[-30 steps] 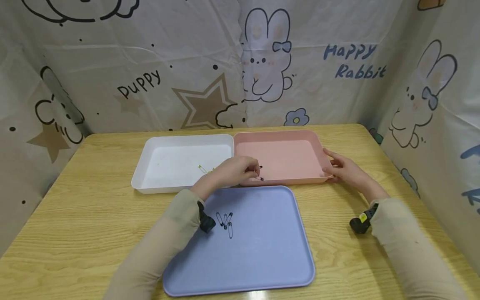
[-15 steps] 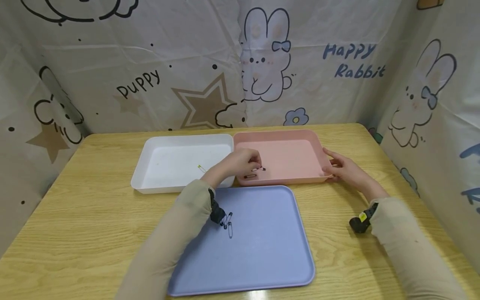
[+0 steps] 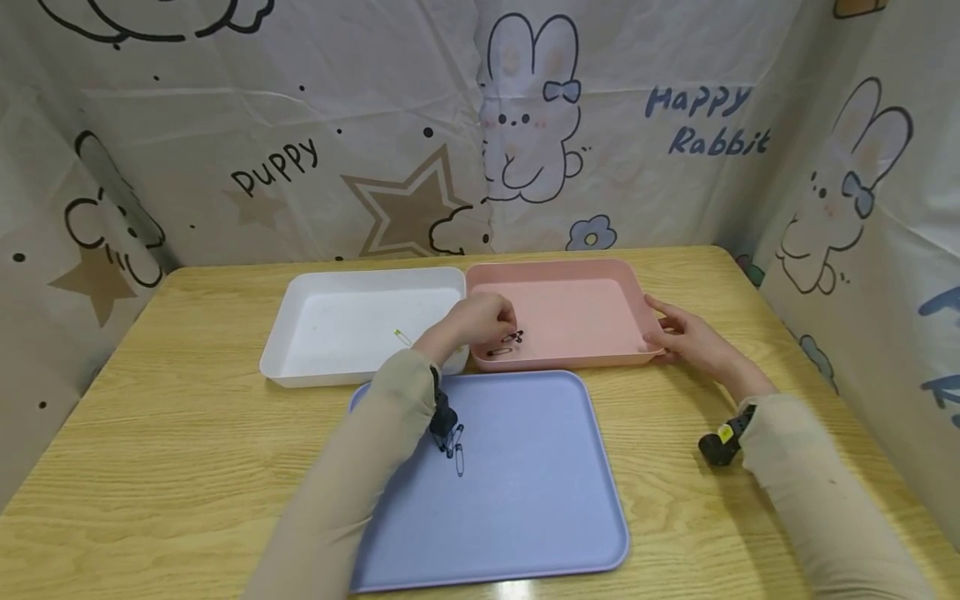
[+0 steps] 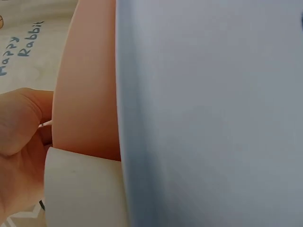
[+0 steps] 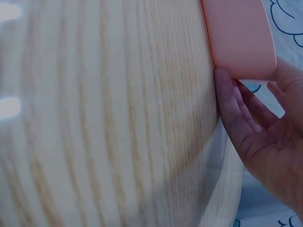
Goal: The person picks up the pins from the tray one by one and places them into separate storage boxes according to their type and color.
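Note:
In the head view my left hand (image 3: 480, 319) is inside the near left part of the pink tray (image 3: 573, 304), fingers curled, pinching a black safety pin (image 3: 512, 338). Its fingertips are low by the tray floor, beside other black pins, and one black pin (image 3: 499, 352) lies just nearer the front wall. The left wrist view has the tray wall partly covering this hand's (image 4: 21, 137) fingertips. My right hand (image 3: 693, 342) grips the pink tray's right end, thumb at the rim and fingers against the outside. From the right wrist view, a fingertip (image 5: 225, 82) sits at the tray's lower corner.
A white tray (image 3: 330, 329) adjoins the pink one on the left and contains a yellow-green safety pin (image 3: 402, 337). In front, a flat blue tray (image 3: 510, 492) carries several black safety pins (image 3: 459, 460). All stand on a wooden table (image 3: 172, 433) with printed cloth behind.
My left hand has moved farther into the pink tray, away from me, then slightly left. A black pin now shows lying near the tray's front wall. My right hand keeps its hold.

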Action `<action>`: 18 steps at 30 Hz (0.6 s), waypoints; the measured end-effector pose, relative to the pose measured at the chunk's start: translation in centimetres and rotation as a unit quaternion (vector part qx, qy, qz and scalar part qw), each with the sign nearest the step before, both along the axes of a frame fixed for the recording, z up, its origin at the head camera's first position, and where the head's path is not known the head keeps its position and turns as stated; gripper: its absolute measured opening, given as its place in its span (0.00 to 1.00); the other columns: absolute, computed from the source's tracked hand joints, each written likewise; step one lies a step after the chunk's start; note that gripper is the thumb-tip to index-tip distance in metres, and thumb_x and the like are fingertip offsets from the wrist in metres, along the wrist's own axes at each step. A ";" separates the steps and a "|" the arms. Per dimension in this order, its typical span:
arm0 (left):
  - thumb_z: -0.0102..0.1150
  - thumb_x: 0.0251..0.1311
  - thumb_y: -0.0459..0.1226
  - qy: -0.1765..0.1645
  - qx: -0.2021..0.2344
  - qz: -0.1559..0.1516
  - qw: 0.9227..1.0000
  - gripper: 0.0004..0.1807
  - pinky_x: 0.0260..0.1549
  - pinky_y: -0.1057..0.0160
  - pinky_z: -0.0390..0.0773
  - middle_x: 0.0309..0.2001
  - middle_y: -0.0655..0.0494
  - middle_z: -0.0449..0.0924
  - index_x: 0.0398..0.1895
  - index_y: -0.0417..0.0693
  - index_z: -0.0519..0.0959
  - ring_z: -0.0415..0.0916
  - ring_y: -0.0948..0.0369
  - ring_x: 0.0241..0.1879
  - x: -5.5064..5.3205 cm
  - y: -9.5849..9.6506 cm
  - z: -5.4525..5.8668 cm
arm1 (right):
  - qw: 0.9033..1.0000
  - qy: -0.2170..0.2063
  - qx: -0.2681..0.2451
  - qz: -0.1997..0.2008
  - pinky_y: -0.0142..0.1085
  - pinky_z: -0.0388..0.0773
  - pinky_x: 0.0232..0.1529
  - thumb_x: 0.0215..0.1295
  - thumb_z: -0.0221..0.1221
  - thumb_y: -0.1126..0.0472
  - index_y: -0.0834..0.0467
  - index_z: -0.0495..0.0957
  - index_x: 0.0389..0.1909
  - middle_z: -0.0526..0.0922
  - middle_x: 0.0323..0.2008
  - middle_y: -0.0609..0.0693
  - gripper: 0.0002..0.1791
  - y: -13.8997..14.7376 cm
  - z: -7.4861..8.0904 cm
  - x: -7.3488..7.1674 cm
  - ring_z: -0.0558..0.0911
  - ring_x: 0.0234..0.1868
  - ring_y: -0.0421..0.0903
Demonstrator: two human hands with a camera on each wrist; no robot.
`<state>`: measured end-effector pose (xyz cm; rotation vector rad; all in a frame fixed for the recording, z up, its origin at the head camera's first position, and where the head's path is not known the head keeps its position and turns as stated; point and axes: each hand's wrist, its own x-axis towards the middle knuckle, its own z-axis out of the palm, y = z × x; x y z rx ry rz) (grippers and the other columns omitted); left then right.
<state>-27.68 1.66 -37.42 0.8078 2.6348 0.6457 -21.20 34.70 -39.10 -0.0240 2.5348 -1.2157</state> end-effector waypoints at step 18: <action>0.55 0.59 0.39 0.025 -0.049 0.015 0.998 0.06 0.31 0.65 0.69 0.29 0.60 0.77 0.28 0.51 0.80 0.71 0.63 0.29 -0.5 0.3 -0.6 | 1.000 -0.003 -0.009 -0.003 0.41 0.75 0.48 0.67 0.50 0.51 0.43 0.38 0.71 0.60 0.58 0.65 0.38 0.0 -0.2 0.0 0.71 0.49 0.55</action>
